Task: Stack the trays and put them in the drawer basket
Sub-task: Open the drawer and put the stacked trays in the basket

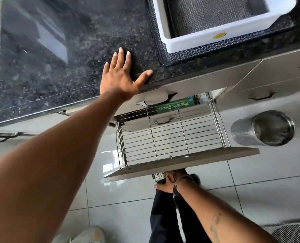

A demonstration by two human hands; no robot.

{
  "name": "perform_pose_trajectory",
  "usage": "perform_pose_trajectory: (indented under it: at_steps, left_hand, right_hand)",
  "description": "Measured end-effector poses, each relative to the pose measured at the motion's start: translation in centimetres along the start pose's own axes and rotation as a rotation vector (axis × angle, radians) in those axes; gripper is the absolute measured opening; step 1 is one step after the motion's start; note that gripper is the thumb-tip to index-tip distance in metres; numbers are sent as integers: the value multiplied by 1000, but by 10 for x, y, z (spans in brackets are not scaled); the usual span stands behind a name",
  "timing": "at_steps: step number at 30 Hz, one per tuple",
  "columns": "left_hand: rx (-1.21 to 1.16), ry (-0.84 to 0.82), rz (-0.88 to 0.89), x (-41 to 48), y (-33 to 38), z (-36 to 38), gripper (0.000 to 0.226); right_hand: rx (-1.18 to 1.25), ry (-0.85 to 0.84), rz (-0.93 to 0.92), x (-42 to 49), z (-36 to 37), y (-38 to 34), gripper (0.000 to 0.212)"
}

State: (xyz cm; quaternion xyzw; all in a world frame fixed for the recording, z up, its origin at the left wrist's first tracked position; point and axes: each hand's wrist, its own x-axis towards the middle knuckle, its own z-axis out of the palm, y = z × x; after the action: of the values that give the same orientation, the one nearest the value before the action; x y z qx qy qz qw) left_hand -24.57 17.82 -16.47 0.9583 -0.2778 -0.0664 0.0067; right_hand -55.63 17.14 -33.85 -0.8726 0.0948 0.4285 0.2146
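Observation:
A white deep tray (195,43) sits on a dark patterned tray (165,57) at the counter's right end, near the edge. Below the counter the wire drawer basket (170,139) is pulled out, and its wire floor is bare at the front. My left hand (122,77) lies flat on the black granite counter (58,67), fingers spread, holding nothing, left of the trays. My right hand (168,184) grips the drawer front panel (189,163) from below, with its fingers hidden under the panel.
A green box (173,106) lies at the back of the basket. A perforated steel canister (263,128) stands on the tiled floor to the right of the drawer. A round wire rack (293,232) shows at the bottom right. My dark-trousered legs (163,216) are below the drawer.

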Motion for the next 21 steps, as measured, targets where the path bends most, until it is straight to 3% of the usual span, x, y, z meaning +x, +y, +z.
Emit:
perform_pose_trajectory:
  at_steps: [3,6,8,9,11,12,13,16,17,18,19,21]
  left_hand:
    - [2,-24,-14,0,0,0,109]
    - [-8,-57,-29,0,0,-2,111]
    - [-33,-84,-30,0,1,-3,110]
    - [-57,-98,-34,-1,0,-4,107]
    - [-180,-131,-91,4,0,-11,97]
    - [-302,-157,-161,10,1,-16,92]
    - [-459,-181,-245,18,5,-23,91]
    - [-891,-274,-433,42,27,-43,113]
    - [-947,-292,-465,47,37,-46,115]
    - [-955,-292,-479,51,47,-46,113]
    - [-918,-289,-478,54,56,-45,110]
    - [-834,-275,-464,61,67,-39,104]
  right_hand:
    - [58,-144,93,-31,22,2,116]
    - [26,-281,104,-44,-4,5,111]
    - [60,-388,89,-58,-40,11,91]
    - [157,-412,69,-71,-63,20,72]
    - [474,-440,25,-102,-125,55,59]
    - [614,-364,25,-118,-159,76,58]
    - [734,-154,53,-133,-200,102,56]
    - [1061,826,259,-152,-318,174,52]
    - [1129,1051,343,-145,-353,191,51]
    - [1127,1200,413,-131,-384,207,53]
    - [1087,1236,448,-116,-409,216,61]
    - [976,1102,481,-85,-441,225,87]
